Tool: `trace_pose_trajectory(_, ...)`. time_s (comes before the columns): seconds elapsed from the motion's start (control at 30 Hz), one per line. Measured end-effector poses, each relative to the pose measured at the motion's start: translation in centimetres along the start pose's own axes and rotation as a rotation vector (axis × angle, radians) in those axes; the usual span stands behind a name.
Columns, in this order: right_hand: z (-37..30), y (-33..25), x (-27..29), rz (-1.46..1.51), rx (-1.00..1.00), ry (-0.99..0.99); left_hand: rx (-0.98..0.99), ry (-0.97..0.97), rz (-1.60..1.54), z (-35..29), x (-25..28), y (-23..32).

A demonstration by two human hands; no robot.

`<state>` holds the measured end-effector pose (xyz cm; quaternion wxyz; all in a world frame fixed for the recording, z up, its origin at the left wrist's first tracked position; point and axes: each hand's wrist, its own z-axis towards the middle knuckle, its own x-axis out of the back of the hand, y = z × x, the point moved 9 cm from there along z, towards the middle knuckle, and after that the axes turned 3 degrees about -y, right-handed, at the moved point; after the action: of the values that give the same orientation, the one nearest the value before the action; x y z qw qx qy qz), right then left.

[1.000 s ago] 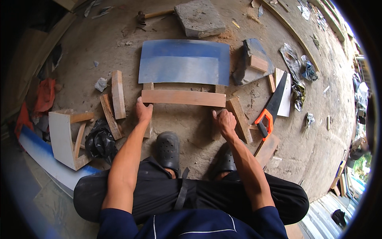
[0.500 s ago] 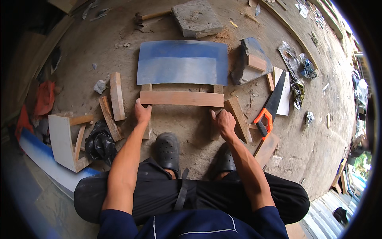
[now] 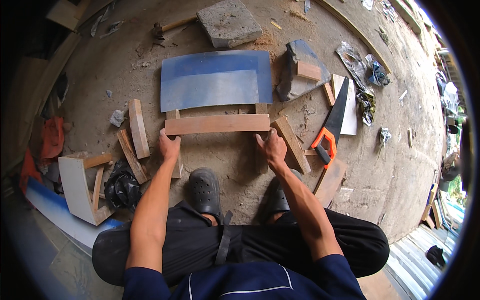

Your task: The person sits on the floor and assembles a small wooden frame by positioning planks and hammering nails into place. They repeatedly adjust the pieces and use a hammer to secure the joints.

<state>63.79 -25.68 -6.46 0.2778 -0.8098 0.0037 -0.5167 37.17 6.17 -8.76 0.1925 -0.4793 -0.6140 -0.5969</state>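
Observation:
A flat reddish wooden board (image 3: pixel 217 124) lies crosswise over two wooden legs, just in front of a blue sheet panel (image 3: pixel 215 80) with a pale, dusty band. My left hand (image 3: pixel 170 146) is closed at the board's left end, its thumb at the near edge. At the right end, my right hand (image 3: pixel 273 149) has curled fingers, with index finger and thumb against the corner. The left leg (image 3: pixel 177 167) shows below the board beside my left hand. The right leg (image 3: pixel 261 162) is partly hidden by my right hand.
A handsaw (image 3: pixel 327 142) with an orange and black handle rests at the right, near a wood block (image 3: pixel 308 70) on a stone slab. Loose wood pieces (image 3: pixel 139 128) lie at the left by a white box frame (image 3: pixel 75 187). A hammer (image 3: pixel 172 26) touches a concrete block (image 3: pixel 229 22) behind.
The whole view has shifted, so things sit further left. My right hand has come up closer against the board's right end. My left hand keeps its place at the left end.

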Motion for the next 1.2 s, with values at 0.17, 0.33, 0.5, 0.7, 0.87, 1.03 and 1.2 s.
trace_pose_trajectory(0.17,-0.2,-0.1,-0.8,0.011,-0.051,-0.022,-0.022,0.058,0.013,0.2,0.1,-0.7)
trace_pose_trajectory(0.33,-0.4,-0.6,-0.6,0.016,-0.046,-0.013,-0.028,0.049,-0.009,0.2,0.4,-0.6)
trace_pose_trajectory(0.5,-0.3,-0.1,-0.8,0.037,-0.030,0.016,0.020,-0.033,-0.055,0.2,-0.1,-0.5)
trace_pose_trajectory(0.7,-0.4,-0.1,-1.3,0.066,-0.060,0.029,-0.047,0.113,-0.007,-0.1,0.6,-0.6)
trace_pose_trajectory(0.87,-0.5,-0.1,-1.1,0.081,-0.039,0.051,-0.017,0.076,-0.007,0.0,0.5,-0.5)
trace_pose_trajectory(1.03,-0.7,0.3,-1.4,0.116,-0.060,0.108,-0.034,0.083,-0.020,0.0,0.2,-0.6)
trace_pose_trajectory(1.2,-0.9,-0.2,-1.1,0.128,-0.044,0.093,-0.023,0.065,-0.040,0.2,0.1,-0.9)
